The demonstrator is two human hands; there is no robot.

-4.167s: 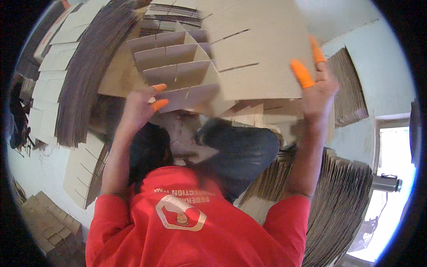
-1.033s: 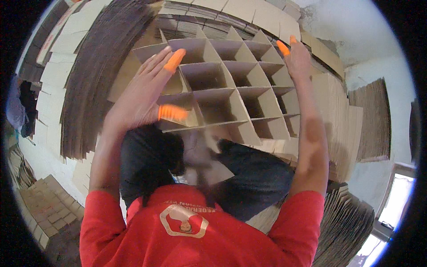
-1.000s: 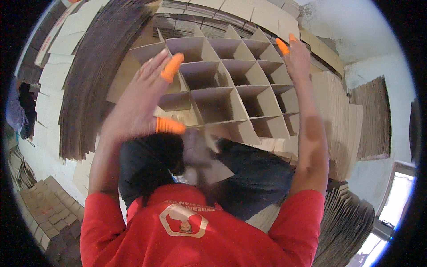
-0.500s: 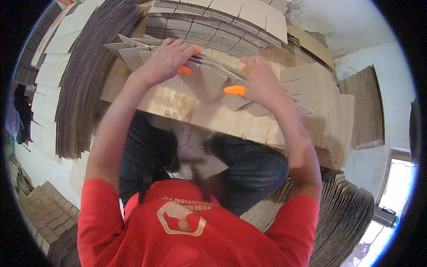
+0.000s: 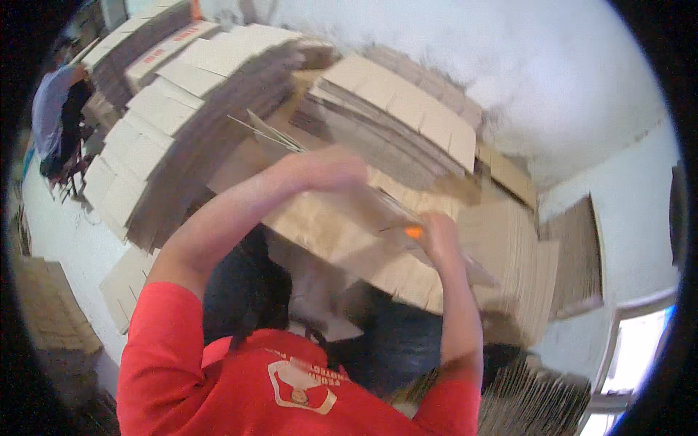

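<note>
A long, thin cardboard piece (image 5: pixel 396 209) stands on edge over the wooden board (image 5: pixel 313 221), slanting down to the right. My right hand (image 5: pixel 442 236) is closed on its right part, and an orange finger cover shows on that hand's thumb. Over the left part of the same piece is my left hand (image 5: pixel 338 168), smeared by motion, its fingers not readable. Just beyond my left wrist, several slotted cardboard pieces (image 5: pixel 273 136) lean tilted at the board's left end.
Tall stacks of cardboard (image 5: pixel 167 116) rise on the left, with another stack (image 5: pixel 403 102) behind the board. Flat cardboard sheets (image 5: pixel 502 240) are piled at the right. A person (image 5: pixel 54 120) sits at the far left. More cardboard (image 5: pixel 538 396) stands at the lower right.
The view has swung, bringing the far-left person and more wall into sight. My left hand has moved rightward across the cardboard pieces. The leaning pieces between my hands have closed into one line.
</note>
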